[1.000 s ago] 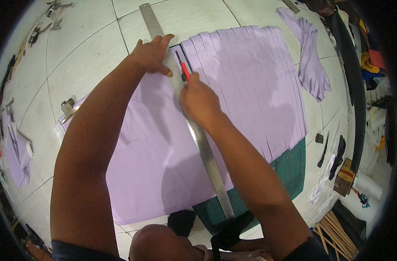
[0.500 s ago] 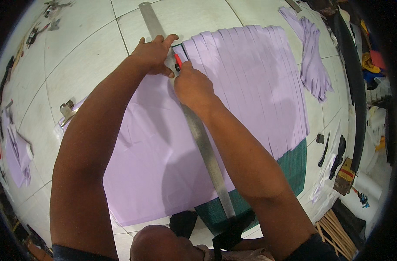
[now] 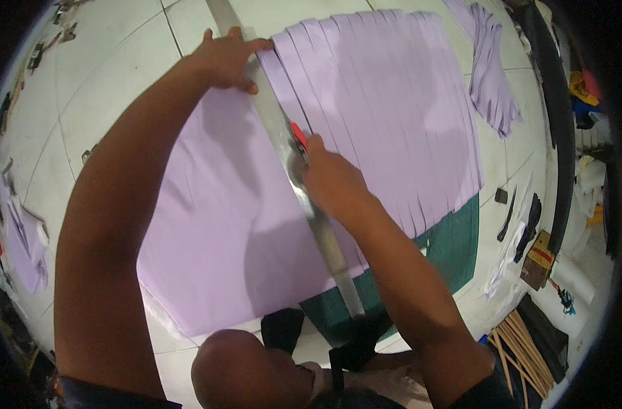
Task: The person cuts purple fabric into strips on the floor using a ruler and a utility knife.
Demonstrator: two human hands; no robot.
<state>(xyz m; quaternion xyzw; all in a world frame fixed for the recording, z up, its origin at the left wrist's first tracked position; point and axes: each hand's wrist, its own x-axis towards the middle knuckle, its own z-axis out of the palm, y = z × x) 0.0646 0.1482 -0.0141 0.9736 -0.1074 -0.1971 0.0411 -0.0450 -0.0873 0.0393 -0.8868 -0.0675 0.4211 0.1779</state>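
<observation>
My left hand (image 3: 225, 61) presses on the far part of a long metal ruler (image 3: 328, 249), its fingers spread. In my right hand (image 3: 337, 178) is a cutter with a red body (image 3: 298, 134), held against the ruler's right edge about midway along it; its blade cannot be made out. Under both lies a lilac sheet (image 3: 208, 245), fabric-like and smooth on the left. To the right of the ruler the sheet is slit into many narrow strips (image 3: 392, 102) lying side by side. A green cutting mat (image 3: 454, 238) shows beneath the sheet's near right edge.
White floor tiles (image 3: 113, 75) surround the work. Loose lilac strips (image 3: 491, 75) lie at the far right, more lilac scraps (image 3: 24, 238) at the left. Black scraps (image 3: 529, 235), a small box (image 3: 539, 262) and wooden sticks (image 3: 522, 347) lie along the right.
My right hand has drawn the cutter toward me along the ruler. My left hand stays on the ruler's far part. The whole view has shifted slightly.
</observation>
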